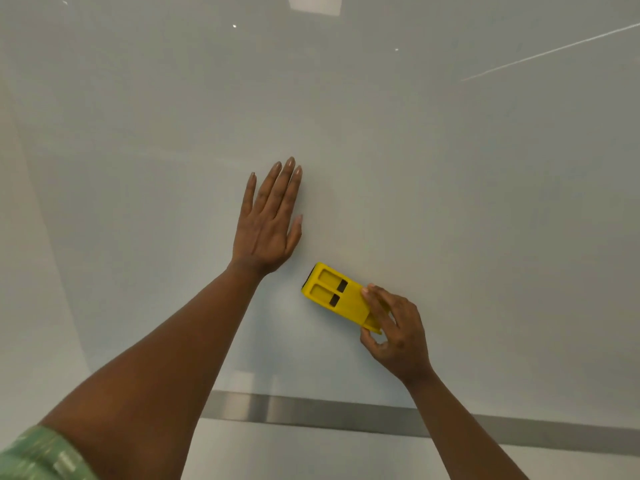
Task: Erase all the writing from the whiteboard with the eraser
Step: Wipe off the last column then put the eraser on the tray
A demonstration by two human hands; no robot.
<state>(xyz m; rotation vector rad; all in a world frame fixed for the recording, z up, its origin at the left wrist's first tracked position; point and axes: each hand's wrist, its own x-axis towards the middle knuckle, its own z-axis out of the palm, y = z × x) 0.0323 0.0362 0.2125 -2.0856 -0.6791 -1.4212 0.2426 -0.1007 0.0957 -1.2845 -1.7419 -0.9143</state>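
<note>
Right hand (394,330) pinches the lower-right end of the eraser (337,296), pad flat on the whiteboard (450,185). Long axis runs up-left toward the left hand (268,223), splayed flat just beside. No writing visible nearby.

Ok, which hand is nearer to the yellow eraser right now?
Right. The right hand holds the eraser by its lower right end against the whiteboard. The left hand lies flat on the board, up and to the left of the eraser, not touching it.
</note>
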